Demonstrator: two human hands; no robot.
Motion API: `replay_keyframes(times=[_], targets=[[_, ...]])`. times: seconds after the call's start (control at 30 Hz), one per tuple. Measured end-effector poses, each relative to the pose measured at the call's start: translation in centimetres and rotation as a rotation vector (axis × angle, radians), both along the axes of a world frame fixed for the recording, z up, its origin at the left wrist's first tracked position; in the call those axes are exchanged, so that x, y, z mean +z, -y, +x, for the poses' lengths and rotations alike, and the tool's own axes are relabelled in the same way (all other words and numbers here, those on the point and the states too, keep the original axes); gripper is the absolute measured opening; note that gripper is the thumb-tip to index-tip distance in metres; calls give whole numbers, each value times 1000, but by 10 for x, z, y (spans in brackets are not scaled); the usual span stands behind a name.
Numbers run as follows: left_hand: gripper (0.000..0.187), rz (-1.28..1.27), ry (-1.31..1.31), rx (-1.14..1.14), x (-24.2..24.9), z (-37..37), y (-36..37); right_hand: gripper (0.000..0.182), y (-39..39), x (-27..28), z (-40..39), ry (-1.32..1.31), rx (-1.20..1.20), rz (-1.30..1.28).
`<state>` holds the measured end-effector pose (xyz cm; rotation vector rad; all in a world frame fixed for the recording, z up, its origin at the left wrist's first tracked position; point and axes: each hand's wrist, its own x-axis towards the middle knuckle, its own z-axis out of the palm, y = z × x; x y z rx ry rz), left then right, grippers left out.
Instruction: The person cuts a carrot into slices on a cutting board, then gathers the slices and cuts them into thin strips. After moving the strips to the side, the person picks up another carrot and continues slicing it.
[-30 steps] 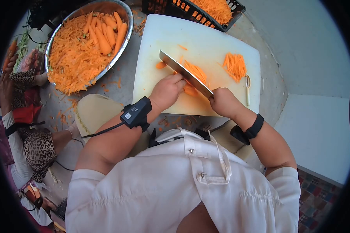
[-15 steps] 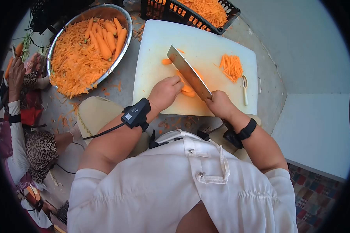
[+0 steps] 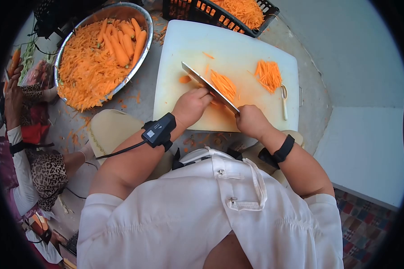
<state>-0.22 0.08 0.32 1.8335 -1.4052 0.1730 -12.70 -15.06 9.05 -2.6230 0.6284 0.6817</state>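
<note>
My right hand is wrapped round the handle of a wide cleaver, whose blade slants up and left across the white cutting board. Beside the blade, my left hand presses its curled fingers on carrot pieces mostly hidden beneath them and the blade. Shredded carrot lies just right of the blade, and a small carrot piece shows at its left. A second pile of carrot strips sits at the board's right, above a white-handled peeler.
A metal bowl of peelings and whole carrots stands at upper left. Behind the board is a black crate of shredded carrot. At far left, another person's hand is near a carrot. Peelings litter the floor.
The cleaver has shifted left and lies at a flatter slant. More of the shredded carrot shows to its right. The other person's hands and carrot have moved.
</note>
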Motion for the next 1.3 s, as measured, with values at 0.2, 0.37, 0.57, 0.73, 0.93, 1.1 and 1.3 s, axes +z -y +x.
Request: replay_keyframes(times=[0.2,0.37,0.57,0.73,0.93,1.1,1.3], targets=[[13,-6,-100,-56,5,1,-4,22,1,-3,-8,114,-149,102],[14,32,-55,-71,-4,3,-4,23,2,9,-4,128,-117,120],[14,-1,-42,-73,-4,2,-5,22,-4,26,5,124,-134,96],[14,3,-50,-74,-4,2,-5,23,-3,-8,1,77,-75,13],[14,23,-62,-73,-4,2,-5,23,1,20,5,145,-211,159],[14,-3,-55,-65,-10,1,-4,23,3,41,9,236,-181,156],[14,-3,-60,-70,-7,3,-3,24,5,-2,3,78,-116,24]])
